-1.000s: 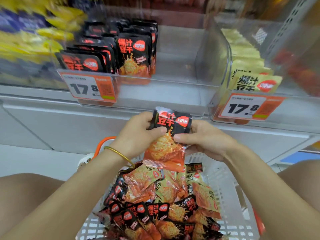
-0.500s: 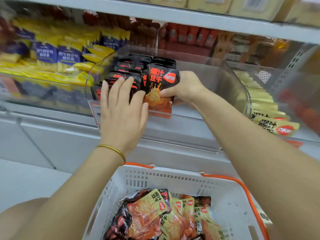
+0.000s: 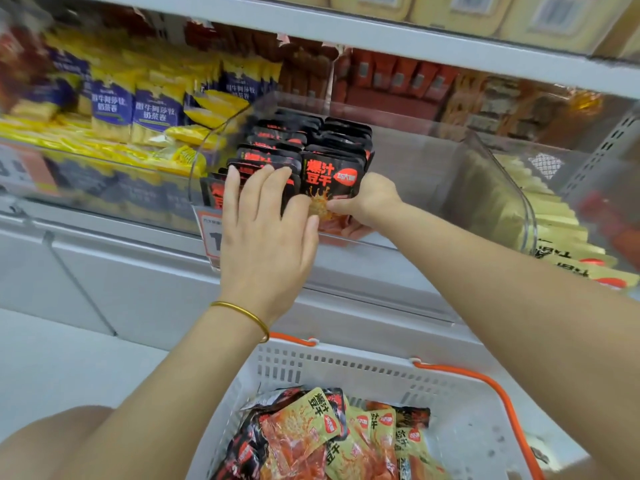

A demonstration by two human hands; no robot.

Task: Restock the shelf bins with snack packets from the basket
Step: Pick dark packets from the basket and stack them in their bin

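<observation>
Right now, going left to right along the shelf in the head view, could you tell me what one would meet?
Blue-and-yellow packets → left hand → black packet → right hand pinching it → clear bin wall → pale yellow packets.

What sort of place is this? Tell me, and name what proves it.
Most likely a shop's snack aisle: a clear shelf bin holds rows of identical black snack packets, a price tag sits on its front, and a white basket holds more stock.

Thin plain gold bangle [image 3: 249,316] round left wrist; left hand [image 3: 266,237], right hand [image 3: 372,202], forearms bare.
</observation>
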